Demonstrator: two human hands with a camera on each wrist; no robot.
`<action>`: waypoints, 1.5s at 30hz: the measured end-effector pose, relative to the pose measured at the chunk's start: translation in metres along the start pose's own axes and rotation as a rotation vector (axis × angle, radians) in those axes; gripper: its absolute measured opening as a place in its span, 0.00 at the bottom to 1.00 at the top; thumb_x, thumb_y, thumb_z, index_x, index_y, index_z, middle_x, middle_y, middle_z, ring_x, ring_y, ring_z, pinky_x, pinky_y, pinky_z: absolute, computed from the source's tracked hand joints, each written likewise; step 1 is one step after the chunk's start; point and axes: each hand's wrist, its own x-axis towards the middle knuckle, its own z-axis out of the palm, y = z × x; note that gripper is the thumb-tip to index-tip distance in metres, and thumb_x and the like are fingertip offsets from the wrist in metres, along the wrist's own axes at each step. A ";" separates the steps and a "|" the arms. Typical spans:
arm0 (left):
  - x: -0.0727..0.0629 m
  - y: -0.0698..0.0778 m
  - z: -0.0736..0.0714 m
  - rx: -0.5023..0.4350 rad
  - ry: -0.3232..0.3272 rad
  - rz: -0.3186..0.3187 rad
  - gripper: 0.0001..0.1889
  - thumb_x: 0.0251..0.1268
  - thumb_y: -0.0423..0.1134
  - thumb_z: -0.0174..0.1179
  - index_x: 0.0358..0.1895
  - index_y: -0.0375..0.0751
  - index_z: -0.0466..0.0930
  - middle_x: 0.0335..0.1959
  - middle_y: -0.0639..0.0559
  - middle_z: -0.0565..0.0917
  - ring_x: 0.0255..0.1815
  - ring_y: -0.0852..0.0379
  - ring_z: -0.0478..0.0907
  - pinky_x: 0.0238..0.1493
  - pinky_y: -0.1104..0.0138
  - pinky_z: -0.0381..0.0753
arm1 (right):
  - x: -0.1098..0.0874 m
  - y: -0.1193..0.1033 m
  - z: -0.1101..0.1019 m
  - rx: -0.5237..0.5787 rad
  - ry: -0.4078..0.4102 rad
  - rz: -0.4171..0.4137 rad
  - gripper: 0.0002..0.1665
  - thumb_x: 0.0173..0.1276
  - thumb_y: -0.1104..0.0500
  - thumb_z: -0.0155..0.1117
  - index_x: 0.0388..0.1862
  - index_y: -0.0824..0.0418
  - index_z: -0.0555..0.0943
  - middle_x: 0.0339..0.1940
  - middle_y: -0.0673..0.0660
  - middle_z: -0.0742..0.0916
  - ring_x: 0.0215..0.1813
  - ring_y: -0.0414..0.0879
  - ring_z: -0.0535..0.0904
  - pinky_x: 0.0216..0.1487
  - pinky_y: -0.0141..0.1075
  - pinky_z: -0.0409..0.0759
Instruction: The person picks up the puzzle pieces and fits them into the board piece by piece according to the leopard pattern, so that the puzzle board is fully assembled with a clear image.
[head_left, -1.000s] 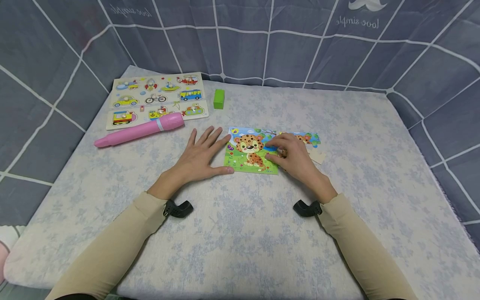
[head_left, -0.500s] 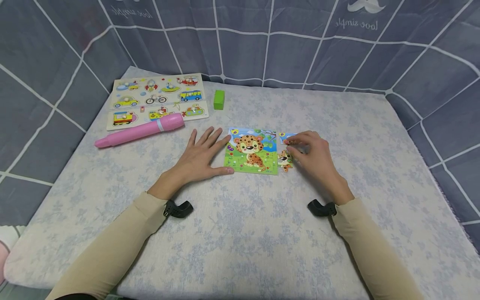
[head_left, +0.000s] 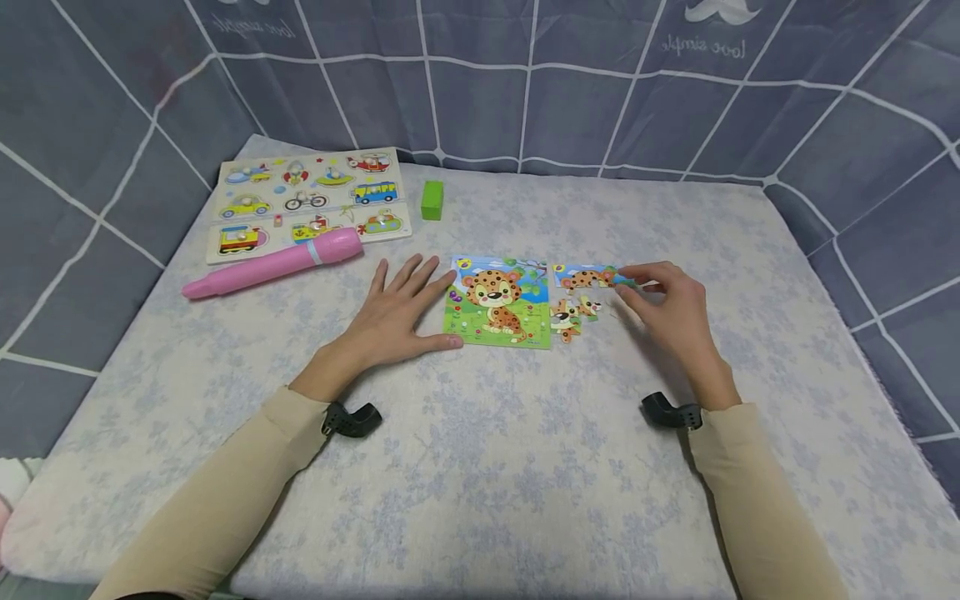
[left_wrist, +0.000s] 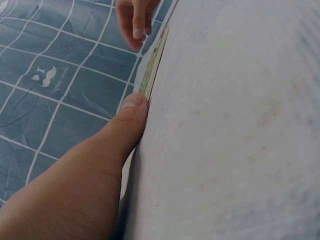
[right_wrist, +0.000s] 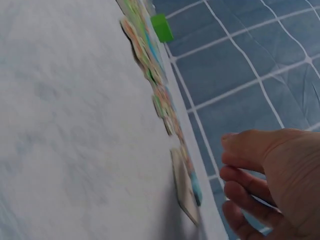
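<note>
My left hand (head_left: 397, 317) lies flat with spread fingers, its thumb and index fingertip at the left edge of a leopard picture card (head_left: 483, 325). In the left wrist view the thumb (left_wrist: 132, 107) meets the card's edge. Right of the card lies a joined strip of jigsaw pieces (head_left: 588, 277), with more leopard jigsaw pieces (head_left: 566, 318) just below it. My right hand (head_left: 678, 312) hovers at the strip's right end, thumb and fingers bent and apart. The right wrist view shows nothing between them, and a plain beige-backed piece (right_wrist: 184, 187) on the table beside the strip.
At the back left lies a wooden vehicle peg puzzle (head_left: 330, 179), with a pink pen-shaped stick (head_left: 273, 265) across its front edge. A green block (head_left: 432, 200) stands behind the card. A grey checked curtain (head_left: 487, 108) hangs behind the table (head_left: 495, 467).
My right hand has moved right, from the card's right edge to the strip's far end, uncovering the strip and the pieces below it. My left hand stays in place; the head view shifts slightly.
</note>
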 end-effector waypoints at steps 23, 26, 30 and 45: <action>0.000 0.000 0.000 -0.006 0.009 0.002 0.54 0.63 0.75 0.61 0.87 0.56 0.50 0.89 0.45 0.49 0.90 0.42 0.38 0.83 0.35 0.27 | -0.004 0.012 -0.021 -0.158 -0.178 -0.078 0.09 0.72 0.63 0.70 0.46 0.67 0.90 0.39 0.66 0.91 0.37 0.60 0.90 0.42 0.55 0.88; -0.001 0.000 0.000 -0.008 0.008 -0.001 0.54 0.63 0.75 0.61 0.87 0.56 0.50 0.89 0.45 0.49 0.90 0.42 0.38 0.83 0.35 0.27 | -0.004 0.013 -0.022 -0.170 -0.147 -0.078 0.09 0.73 0.65 0.67 0.48 0.68 0.89 0.38 0.68 0.91 0.36 0.63 0.91 0.40 0.58 0.88; -0.001 0.000 0.000 -0.004 0.008 0.000 0.54 0.63 0.75 0.61 0.87 0.57 0.50 0.89 0.45 0.49 0.90 0.42 0.38 0.83 0.35 0.28 | -0.003 0.017 -0.019 -0.162 -0.102 -0.081 0.12 0.72 0.66 0.70 0.52 0.66 0.89 0.36 0.66 0.91 0.36 0.62 0.91 0.39 0.52 0.89; 0.000 -0.001 0.001 0.002 0.005 -0.001 0.55 0.63 0.75 0.61 0.87 0.57 0.49 0.89 0.45 0.49 0.90 0.42 0.38 0.83 0.35 0.27 | 0.004 0.004 -0.001 0.161 -0.044 0.070 0.15 0.79 0.59 0.66 0.60 0.61 0.88 0.47 0.64 0.92 0.39 0.26 0.84 0.48 0.17 0.80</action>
